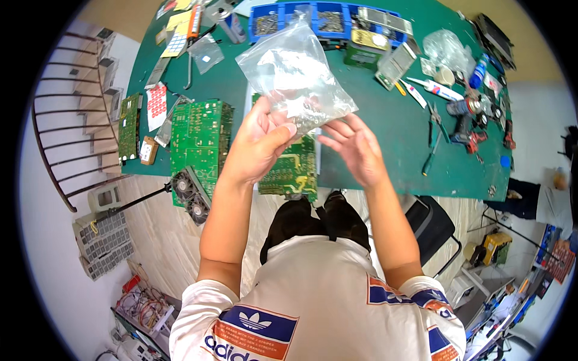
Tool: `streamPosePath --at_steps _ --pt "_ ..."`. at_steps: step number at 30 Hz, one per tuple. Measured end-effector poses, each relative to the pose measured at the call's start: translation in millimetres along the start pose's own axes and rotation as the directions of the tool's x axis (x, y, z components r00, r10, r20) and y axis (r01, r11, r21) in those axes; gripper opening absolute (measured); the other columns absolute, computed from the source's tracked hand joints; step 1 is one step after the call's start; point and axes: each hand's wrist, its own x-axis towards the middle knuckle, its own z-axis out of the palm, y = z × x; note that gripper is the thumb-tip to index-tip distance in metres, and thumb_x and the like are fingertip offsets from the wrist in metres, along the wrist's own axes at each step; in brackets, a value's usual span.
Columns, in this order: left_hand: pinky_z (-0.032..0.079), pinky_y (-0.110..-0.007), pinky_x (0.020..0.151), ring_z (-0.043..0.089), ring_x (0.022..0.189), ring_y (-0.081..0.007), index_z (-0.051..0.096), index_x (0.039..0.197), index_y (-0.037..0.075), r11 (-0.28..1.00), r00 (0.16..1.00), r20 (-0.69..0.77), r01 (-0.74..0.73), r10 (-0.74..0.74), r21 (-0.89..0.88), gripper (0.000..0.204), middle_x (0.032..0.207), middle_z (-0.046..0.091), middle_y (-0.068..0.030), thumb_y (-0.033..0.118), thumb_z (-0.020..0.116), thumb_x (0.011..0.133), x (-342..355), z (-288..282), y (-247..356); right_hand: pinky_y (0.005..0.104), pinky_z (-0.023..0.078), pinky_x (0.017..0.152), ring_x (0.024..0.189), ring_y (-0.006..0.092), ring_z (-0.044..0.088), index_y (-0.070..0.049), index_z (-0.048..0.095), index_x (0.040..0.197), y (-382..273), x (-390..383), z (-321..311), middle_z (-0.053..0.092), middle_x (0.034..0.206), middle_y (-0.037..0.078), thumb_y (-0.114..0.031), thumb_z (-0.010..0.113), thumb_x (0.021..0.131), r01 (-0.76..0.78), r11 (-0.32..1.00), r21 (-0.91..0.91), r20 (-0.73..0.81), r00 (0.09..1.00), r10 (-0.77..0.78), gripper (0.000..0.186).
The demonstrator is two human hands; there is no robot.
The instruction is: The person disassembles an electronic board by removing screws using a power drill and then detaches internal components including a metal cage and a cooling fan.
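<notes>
A clear plastic bag (290, 72) with small items in its lower part, too small to make out, is held up over the bench. My left hand (260, 144) grips the bag's lower left, thumb across it. My right hand (358, 150) has its fingers apart and curved, the fingertips at or just beside the bag's lower right corner. Beneath the bag a green circuit board (288, 168) lies on the bench edge, partly hidden by my left hand. A larger board (195, 135) with two black fans (190, 194) is to its left.
The green bench (382, 126) holds blue parts bins (265, 24), a green tin (365, 49), pliers (435, 123), spray cans (463, 107) and several other tools. A black chair (430, 225) stands right of my legs, a railing (69, 114) at the left. Another person (548, 198) is at the far right.
</notes>
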Motion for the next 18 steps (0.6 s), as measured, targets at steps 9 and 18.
streamPosePath --at_steps 9,18 --pt "0.052 -0.041 0.095 0.062 0.116 -0.0305 0.034 0.139 0.001 0.995 0.997 -0.055 0.053 -0.049 0.082 0.056 0.128 0.059 -0.0211 0.005 0.061 0.091 -8.3 84.4 -56.0 0.0538 0.042 0.107 0.126 0.0329 0.053 0.000 0.034 0.146 -74.6 -68.7 -3.5 0.050 0.140 0.019 -0.035 0.033 0.107 -0.177 0.946 0.270 -0.153 0.963 0.224 0.053" --pt "0.052 -0.027 0.068 0.066 0.085 -0.0159 0.052 0.129 -0.004 0.857 0.950 -0.193 -0.118 0.244 0.502 0.046 0.107 0.067 -0.0124 0.013 0.069 0.090 1.0 87.5 -59.3 0.0542 0.036 0.111 0.131 0.0380 0.048 -0.001 0.030 0.149 -119.3 -112.1 -25.9 0.045 0.145 0.024 -0.037 0.027 0.107 -0.325 0.908 0.263 -0.027 0.939 0.343 0.055"
